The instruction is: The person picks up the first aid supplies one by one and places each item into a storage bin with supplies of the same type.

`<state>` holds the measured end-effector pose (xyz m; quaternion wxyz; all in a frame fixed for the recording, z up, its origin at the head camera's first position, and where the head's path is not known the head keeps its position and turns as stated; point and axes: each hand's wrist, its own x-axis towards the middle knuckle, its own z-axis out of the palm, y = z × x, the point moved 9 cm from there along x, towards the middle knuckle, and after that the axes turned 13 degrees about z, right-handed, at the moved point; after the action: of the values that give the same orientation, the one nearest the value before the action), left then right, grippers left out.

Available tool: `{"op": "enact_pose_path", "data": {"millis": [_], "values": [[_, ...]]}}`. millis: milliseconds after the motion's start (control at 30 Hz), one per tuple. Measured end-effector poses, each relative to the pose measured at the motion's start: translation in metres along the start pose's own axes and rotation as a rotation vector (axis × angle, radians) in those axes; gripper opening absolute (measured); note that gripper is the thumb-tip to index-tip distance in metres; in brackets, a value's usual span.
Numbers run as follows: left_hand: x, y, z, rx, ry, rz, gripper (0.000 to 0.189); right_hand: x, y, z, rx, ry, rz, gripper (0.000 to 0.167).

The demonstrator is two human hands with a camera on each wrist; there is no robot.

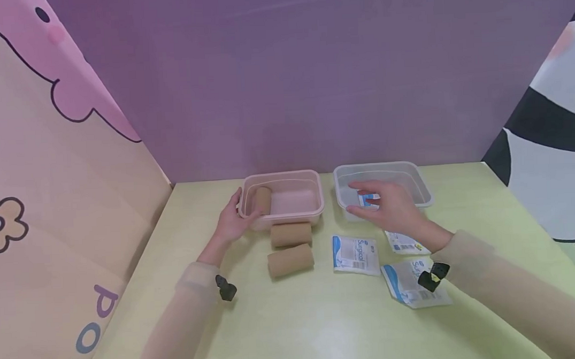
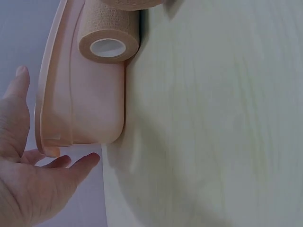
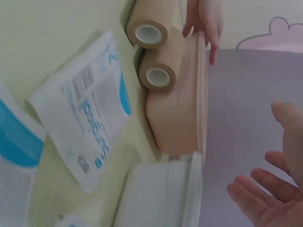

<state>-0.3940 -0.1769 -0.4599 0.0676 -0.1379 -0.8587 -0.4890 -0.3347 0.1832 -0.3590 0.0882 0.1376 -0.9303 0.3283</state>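
Note:
My left hand (image 1: 232, 222) is at the left end of a pink plastic box (image 1: 299, 218), its fingers spread about the rim at the corner. One tan bandage roll (image 1: 263, 200) stands inside that box near its left end. Two more, a farther bandage roll (image 1: 291, 235) and a nearer bandage roll (image 1: 291, 261), lie in front. Over a whitish plastic box (image 1: 418, 187) hovers my right hand (image 1: 390, 204), fingers apart and nothing between them. Below its fingers, a blue-and-white packet (image 1: 365, 198) shows inside the box, partly hidden by the hand.
A white packet marked "Surgical" (image 1: 355, 255) lies in front of the whitish box. To its right are a second packet (image 1: 410, 284) and a third packet (image 1: 406, 244), partly under the right arm. A purple panel (image 1: 284, 94) rises behind both boxes.

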Motion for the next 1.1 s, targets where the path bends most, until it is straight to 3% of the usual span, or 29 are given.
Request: {"op": "enact_pose_path", "data": {"millis": [200,567,667,900,1100], "values": [[0.000,0.001,0.007,0.066,-0.019,0.007,0.107,-0.003,-0.005,0.033,0.037,-0.076,0.011,0.052],[0.002,0.002,0.008,0.085,-0.006,0.026,0.107,-0.004,-0.020,0.078,0.077,-0.141,-0.072,0.050],[0.001,0.002,0.008,0.082,0.006,0.036,0.107,-0.003,-0.023,0.086,0.065,-0.112,-0.114,0.048],[0.001,-0.001,0.010,0.083,0.012,0.041,0.108,-0.011,-0.041,0.089,-0.010,0.051,-0.237,0.040],[0.000,0.000,0.009,0.085,0.023,0.034,0.107,-0.011,-0.046,0.102,-0.020,0.007,-0.239,0.040]]}}
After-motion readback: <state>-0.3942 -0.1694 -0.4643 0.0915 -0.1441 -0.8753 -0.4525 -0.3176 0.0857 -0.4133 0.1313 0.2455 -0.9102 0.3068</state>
